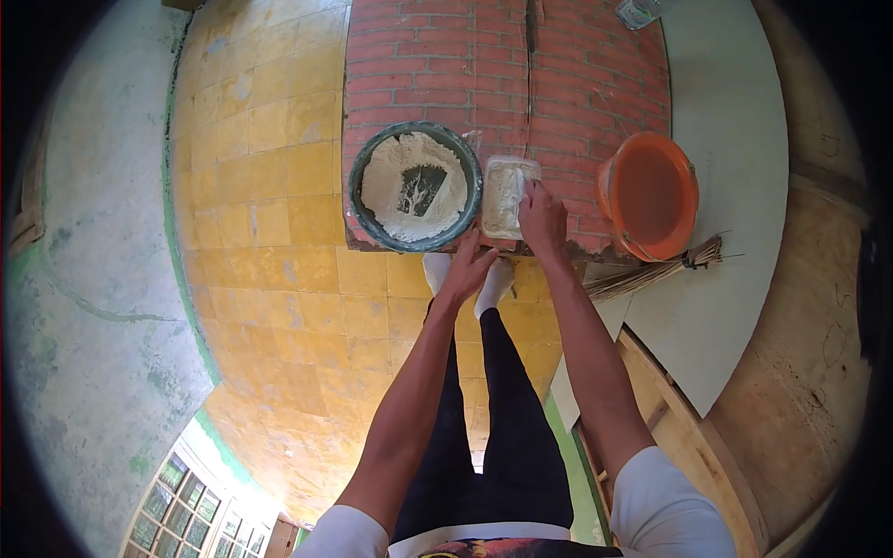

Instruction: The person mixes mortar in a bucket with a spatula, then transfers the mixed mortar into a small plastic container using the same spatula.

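Note:
A dark green basin (473, 177) holds pale powder (386, 177), with a bare patch in its middle. Just right of it lies a small clear rectangular container (502, 226) with whitish material inside. My right hand (543, 219) is at the container's right side, fingers bent together at its rim; what they pinch, if anything, is too small to make out. Between basin and container, at the table's front edge, is my left hand (472, 264), near the basin's lower right rim. Its fingers point forward, partly apart, with nothing visible in them.
An orange bucket (693, 200) stands on the right of the brick-patterned table (577, 112). Beside it lies a bundle of thin sticks (665, 268). A clear bottle (636, 12) is at the top right. Yellow tiles (270, 186) cover the floor.

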Action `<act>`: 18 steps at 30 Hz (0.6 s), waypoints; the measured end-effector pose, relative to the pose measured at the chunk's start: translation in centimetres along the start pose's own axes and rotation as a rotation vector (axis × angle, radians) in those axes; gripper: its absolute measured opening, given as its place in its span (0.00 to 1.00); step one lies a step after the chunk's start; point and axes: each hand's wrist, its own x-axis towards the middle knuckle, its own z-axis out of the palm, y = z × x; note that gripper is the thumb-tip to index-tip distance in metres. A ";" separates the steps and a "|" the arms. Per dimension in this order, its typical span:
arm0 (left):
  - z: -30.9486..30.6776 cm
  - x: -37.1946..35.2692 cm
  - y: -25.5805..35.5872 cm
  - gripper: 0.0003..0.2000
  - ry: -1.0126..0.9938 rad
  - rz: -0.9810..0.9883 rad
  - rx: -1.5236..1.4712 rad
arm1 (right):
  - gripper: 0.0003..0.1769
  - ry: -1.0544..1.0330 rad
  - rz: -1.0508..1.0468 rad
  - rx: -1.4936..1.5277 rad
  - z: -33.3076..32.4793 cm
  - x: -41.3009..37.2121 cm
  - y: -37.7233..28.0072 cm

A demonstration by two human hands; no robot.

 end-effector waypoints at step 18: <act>0.3 0.4 1.4 0.35 -0.019 -0.009 0.057 | 0.17 0.032 -0.017 -0.057 0.5 1.6 2.4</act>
